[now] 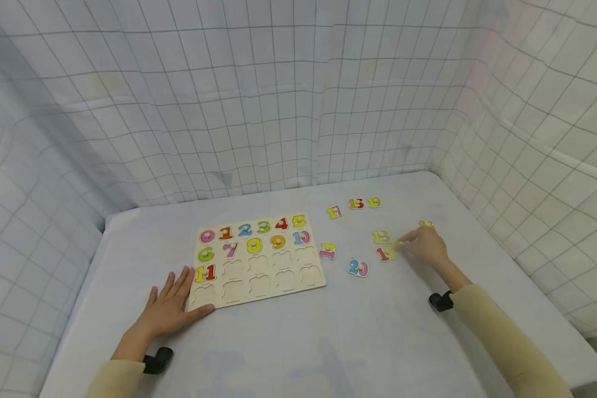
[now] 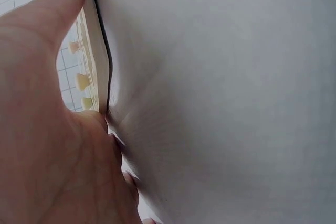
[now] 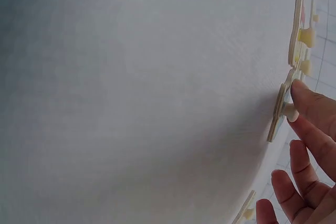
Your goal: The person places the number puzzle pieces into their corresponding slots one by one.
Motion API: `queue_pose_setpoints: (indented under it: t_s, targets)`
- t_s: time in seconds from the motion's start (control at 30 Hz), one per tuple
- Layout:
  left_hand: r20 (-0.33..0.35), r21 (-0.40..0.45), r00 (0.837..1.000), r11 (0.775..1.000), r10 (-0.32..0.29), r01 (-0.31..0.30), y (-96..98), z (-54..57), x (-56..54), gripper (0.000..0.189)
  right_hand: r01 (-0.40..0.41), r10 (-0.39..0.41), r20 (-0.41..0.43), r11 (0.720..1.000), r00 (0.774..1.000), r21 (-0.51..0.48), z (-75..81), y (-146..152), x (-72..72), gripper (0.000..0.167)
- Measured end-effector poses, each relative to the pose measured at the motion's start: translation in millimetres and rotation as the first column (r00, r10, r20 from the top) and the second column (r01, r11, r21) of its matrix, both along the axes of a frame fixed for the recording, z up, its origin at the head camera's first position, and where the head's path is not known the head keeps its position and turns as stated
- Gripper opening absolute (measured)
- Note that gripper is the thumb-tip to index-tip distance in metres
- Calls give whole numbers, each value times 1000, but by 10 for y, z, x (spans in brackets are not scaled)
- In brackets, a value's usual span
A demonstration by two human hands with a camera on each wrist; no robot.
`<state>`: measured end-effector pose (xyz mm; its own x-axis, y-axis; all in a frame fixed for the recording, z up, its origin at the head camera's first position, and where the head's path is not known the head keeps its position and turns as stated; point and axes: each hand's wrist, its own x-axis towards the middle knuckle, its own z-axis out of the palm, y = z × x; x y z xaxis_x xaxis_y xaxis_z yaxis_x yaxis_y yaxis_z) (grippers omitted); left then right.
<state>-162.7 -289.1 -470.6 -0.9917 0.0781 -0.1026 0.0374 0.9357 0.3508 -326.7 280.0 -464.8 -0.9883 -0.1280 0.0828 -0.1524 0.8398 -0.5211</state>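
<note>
Piece (image 3: pixel 277 113), its number hidden behind the right hand (image 1: pixel 424 247), sits at the tips of thumb and forefinger, pinched nearly together on its knob (image 3: pixel 290 111). Just left are 13 (image 1: pixel 381 237) and a red-yellow piece (image 1: pixel 386 254), second digit hard to read. Beyond the knuckles, another piece (image 1: pixel 427 224) is part-covered. The left hand (image 1: pixel 169 312) lies spread, touching the board's (image 1: pixel 291 288) corner.
</note>
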Motion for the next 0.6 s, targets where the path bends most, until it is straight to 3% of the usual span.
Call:
queue_pose_setpoints:
  t_s: [0.6]
  targets:
    - [8,7,1000,1000,-1,1,-1,35,8,109,32,-31,-27,999,999,25,27,-10,-21,30]
